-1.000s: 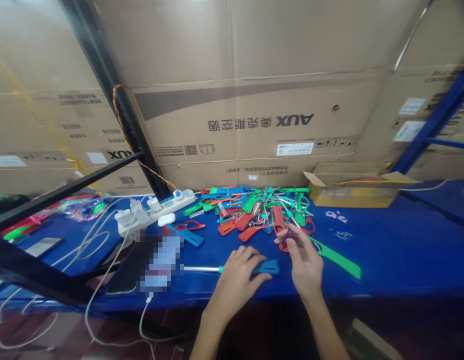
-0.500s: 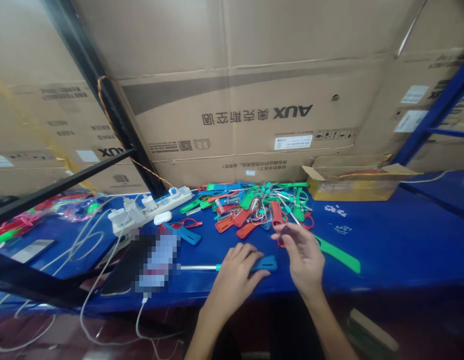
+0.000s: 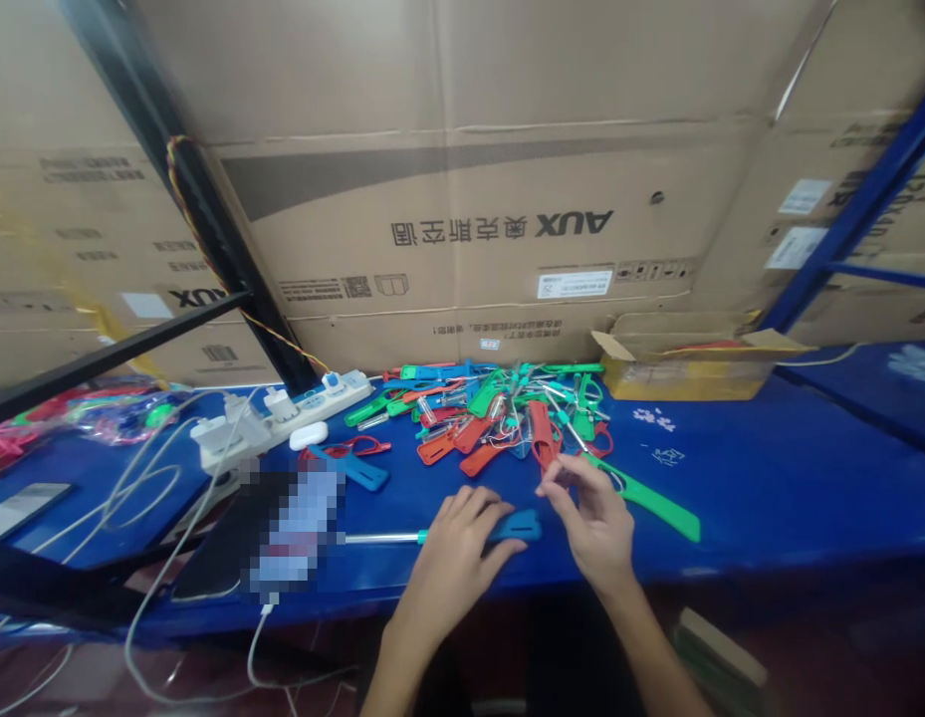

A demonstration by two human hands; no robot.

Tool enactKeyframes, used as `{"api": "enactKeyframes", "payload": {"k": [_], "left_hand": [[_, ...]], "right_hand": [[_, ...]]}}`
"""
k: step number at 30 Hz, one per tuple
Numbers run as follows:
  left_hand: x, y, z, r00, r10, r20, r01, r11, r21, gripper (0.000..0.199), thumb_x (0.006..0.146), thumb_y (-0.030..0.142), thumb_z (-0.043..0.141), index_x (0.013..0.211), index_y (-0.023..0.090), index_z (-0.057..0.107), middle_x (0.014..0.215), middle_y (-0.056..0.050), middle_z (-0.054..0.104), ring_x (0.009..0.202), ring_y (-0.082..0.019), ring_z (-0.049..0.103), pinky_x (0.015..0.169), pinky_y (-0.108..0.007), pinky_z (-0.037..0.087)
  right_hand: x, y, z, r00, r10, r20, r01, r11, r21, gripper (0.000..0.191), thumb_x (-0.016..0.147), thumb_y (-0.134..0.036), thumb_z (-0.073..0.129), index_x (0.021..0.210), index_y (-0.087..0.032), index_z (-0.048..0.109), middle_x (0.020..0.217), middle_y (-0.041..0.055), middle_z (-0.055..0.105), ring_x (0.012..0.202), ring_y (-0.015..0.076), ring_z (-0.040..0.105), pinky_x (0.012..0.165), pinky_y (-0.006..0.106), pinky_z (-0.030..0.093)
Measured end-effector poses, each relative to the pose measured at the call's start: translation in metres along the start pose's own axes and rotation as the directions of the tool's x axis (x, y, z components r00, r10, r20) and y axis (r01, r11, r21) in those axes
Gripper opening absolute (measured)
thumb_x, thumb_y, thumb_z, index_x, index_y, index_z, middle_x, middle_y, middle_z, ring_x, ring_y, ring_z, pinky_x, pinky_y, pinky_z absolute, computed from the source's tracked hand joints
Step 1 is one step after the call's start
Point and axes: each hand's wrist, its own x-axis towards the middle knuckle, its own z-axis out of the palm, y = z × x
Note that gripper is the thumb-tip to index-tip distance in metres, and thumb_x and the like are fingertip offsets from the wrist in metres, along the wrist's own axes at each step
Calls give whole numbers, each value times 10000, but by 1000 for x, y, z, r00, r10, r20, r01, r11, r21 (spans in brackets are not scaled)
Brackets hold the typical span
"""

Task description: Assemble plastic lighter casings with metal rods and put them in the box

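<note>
My left hand (image 3: 456, 558) lies over a blue plastic seal (image 3: 520, 528), whose long metal rod runs out to the left along the table. My right hand (image 3: 592, 518) is raised just above the table with its fingertips pinched close together. Whether those fingers hold something small, I cannot tell. Beside them lies a long green plastic seal (image 3: 648, 503), and its narrow end reaches toward the fingers. A heap of red, green and blue seals (image 3: 492, 418) lies just beyond both hands.
A white power strip (image 3: 283, 418) with plugged-in chargers and a white earbud case (image 3: 309, 435) sit on the blue table (image 3: 768, 478). A cable runs from a partly blurred phone (image 3: 215, 558). A low cardboard box (image 3: 686, 376) stands back right, against large stacked cartons (image 3: 462, 199).
The whole scene slides left and slightly upward in the picture as my head moves. My right fingers shift a little nearer the green seal. My left hand stays on the blue seal.
</note>
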Motion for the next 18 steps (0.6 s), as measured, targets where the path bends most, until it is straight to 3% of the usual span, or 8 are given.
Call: {"api": "enactKeyframes", "payload": {"k": [3,8,15,18], "left_hand": [[0,0,0,1000,-14,-3,14,1000,-6,300,929,398,710,1196,265,676,1155,-37,679,1073,-244,619,917,-396,481],[1,0,0,1000,-17,8,17,1000,-10,289,942,390,692,1200,262,668,1166,-38,675,1080,-247,612,923,-399,480],[1,0,0,999,-28,39,28,1000,-7,299,955,399,671,1219,261,649,1185,-46,663,1106,-254,596,938,-415,466],[1,-1,0,999,-32,42,33,999,-6,296,958,398,667,1217,257,647,1189,-46,660,1114,-254,594,952,-423,458]], "right_hand": [[-2,1,-1,999,-16,-36,15,1000,-19,333,936,-219,687,1263,-277,657,964,37,729,838,196,716,783,385,626],[3,-11,-5,1000,9,23,-7,995,-102,323,1049,-240,470,1303,-291,662,1090,65,760,945,221,748,806,386,637],[1,-3,-4,990,24,-140,-29,999,-31,278,943,-212,682,1209,-288,711,977,34,736,799,202,746,739,366,639],[0,-4,-4,994,-5,-108,0,999,-41,268,979,-220,624,1220,-296,712,1022,48,746,848,212,748,754,376,640]]}}
